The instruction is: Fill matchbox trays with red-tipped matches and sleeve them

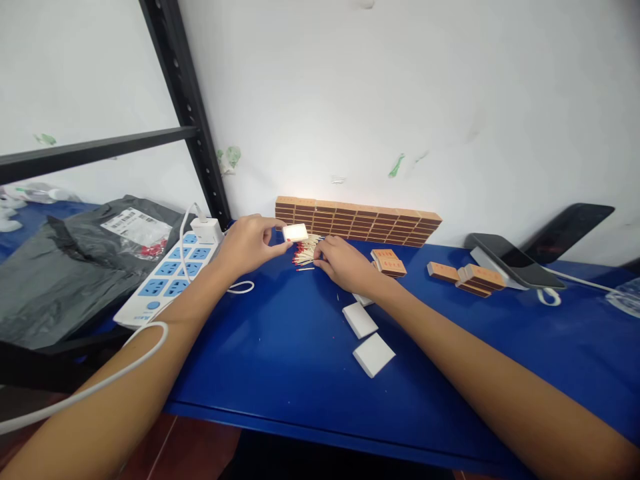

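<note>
Between thumb and fingers of my left hand (253, 243) is a small white matchbox tray (295, 232), tilted with its inside towards me; a bit of red shows at its lower left corner. Just below and right of it lies a heap of red-tipped matches (304, 252) on the blue table. My right hand (343, 263) is at the heap's right side, its fingers pinched together on matches; how many they hold is hidden. One loose match (305, 269) lies in front of the heap. White empty-looking tray pieces (374, 355) lie nearer me, one partly under my right wrist.
A long stacked row of matchboxes (357, 221) stands against the wall. More matchboxes (389, 262) lie right of my hand, others (480, 279) farther right beside a phone (517, 257). At left are a power strip (170, 277) with white cables and a grey plastic bag (75, 267).
</note>
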`<control>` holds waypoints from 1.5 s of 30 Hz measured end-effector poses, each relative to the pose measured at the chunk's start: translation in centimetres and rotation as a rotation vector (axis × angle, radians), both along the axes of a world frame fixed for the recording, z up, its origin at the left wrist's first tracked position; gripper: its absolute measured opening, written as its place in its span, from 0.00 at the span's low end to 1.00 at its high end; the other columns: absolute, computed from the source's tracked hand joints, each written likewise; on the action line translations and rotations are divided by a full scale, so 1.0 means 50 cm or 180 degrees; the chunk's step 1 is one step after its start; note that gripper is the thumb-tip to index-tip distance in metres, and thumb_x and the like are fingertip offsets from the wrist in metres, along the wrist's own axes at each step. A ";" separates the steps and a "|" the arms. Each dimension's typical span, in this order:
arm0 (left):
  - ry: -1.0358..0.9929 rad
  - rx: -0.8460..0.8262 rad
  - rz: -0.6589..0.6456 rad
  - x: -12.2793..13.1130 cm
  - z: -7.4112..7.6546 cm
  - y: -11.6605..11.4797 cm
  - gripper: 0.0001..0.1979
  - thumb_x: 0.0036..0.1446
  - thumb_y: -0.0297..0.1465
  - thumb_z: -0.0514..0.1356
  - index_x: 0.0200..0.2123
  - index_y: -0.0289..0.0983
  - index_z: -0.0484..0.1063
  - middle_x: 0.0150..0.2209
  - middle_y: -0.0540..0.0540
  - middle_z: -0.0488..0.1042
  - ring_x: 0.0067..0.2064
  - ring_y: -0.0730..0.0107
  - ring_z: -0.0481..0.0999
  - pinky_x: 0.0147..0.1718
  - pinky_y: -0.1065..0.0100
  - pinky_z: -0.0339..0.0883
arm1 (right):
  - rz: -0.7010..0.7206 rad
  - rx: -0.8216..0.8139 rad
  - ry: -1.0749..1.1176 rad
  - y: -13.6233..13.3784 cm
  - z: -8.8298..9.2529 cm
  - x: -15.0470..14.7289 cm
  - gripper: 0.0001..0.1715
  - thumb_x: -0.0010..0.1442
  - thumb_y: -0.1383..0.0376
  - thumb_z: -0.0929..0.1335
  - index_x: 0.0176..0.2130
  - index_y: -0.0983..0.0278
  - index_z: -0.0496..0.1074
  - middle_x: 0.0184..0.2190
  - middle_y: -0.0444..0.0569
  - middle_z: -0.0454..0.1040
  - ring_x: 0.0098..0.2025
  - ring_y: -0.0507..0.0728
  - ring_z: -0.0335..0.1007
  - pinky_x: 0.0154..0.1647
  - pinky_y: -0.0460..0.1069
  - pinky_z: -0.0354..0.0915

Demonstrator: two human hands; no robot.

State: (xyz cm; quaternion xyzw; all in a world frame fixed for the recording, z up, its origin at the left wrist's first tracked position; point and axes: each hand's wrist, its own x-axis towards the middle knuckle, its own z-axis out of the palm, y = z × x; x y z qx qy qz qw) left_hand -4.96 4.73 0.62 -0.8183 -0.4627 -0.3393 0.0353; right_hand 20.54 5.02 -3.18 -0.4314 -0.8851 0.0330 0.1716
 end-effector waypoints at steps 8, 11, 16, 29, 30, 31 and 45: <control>0.0044 -0.0005 0.0032 -0.002 -0.002 0.002 0.15 0.59 0.39 0.72 0.46 0.38 0.86 0.24 0.50 0.73 0.28 0.67 0.70 0.30 0.64 0.56 | 0.0081 -0.0003 -0.0059 0.002 -0.001 0.002 0.08 0.73 0.70 0.66 0.39 0.64 0.74 0.41 0.54 0.73 0.46 0.60 0.67 0.49 0.52 0.60; 0.0049 -0.0023 0.0022 -0.002 -0.002 0.002 0.16 0.59 0.39 0.72 0.47 0.37 0.86 0.24 0.50 0.73 0.28 0.66 0.70 0.30 0.64 0.56 | 0.0139 0.0052 -0.0017 0.003 -0.003 0.003 0.07 0.72 0.71 0.66 0.42 0.64 0.74 0.42 0.54 0.73 0.47 0.61 0.67 0.50 0.52 0.61; 0.0094 -0.0025 0.0016 -0.001 -0.005 0.003 0.15 0.58 0.38 0.72 0.46 0.38 0.85 0.25 0.49 0.74 0.29 0.66 0.71 0.31 0.64 0.55 | 0.0186 -0.0013 0.0029 0.008 -0.007 0.004 0.08 0.73 0.71 0.65 0.42 0.63 0.73 0.42 0.54 0.73 0.47 0.61 0.67 0.49 0.52 0.61; 0.0282 -0.0082 -0.0131 -0.010 -0.012 0.014 0.15 0.59 0.35 0.73 0.49 0.38 0.84 0.27 0.50 0.74 0.32 0.64 0.72 0.33 0.64 0.58 | 0.0124 -0.0132 -0.0110 -0.006 0.008 -0.013 0.10 0.73 0.71 0.63 0.41 0.64 0.73 0.44 0.56 0.75 0.49 0.62 0.68 0.50 0.53 0.63; 0.0283 -0.0084 -0.0133 -0.010 -0.012 0.014 0.15 0.59 0.35 0.73 0.49 0.38 0.84 0.26 0.50 0.74 0.32 0.64 0.72 0.33 0.64 0.58 | 0.0140 -0.0137 -0.0087 -0.007 0.009 -0.015 0.10 0.74 0.71 0.63 0.41 0.64 0.73 0.44 0.56 0.75 0.49 0.62 0.68 0.50 0.53 0.63; 0.0283 -0.0086 -0.0137 -0.010 -0.011 0.014 0.15 0.59 0.35 0.73 0.49 0.38 0.84 0.26 0.50 0.74 0.32 0.64 0.72 0.33 0.64 0.58 | 0.0160 -0.0140 -0.0056 -0.008 0.010 -0.016 0.10 0.74 0.71 0.62 0.42 0.64 0.73 0.44 0.56 0.75 0.49 0.62 0.68 0.50 0.54 0.63; 0.0314 -0.0108 -0.0180 -0.008 -0.009 0.013 0.15 0.59 0.36 0.74 0.48 0.38 0.84 0.26 0.50 0.74 0.31 0.64 0.72 0.33 0.64 0.57 | 0.0440 -0.0234 0.0236 -0.023 0.021 -0.011 0.06 0.72 0.66 0.69 0.49 0.62 0.74 0.52 0.57 0.74 0.55 0.63 0.68 0.57 0.56 0.65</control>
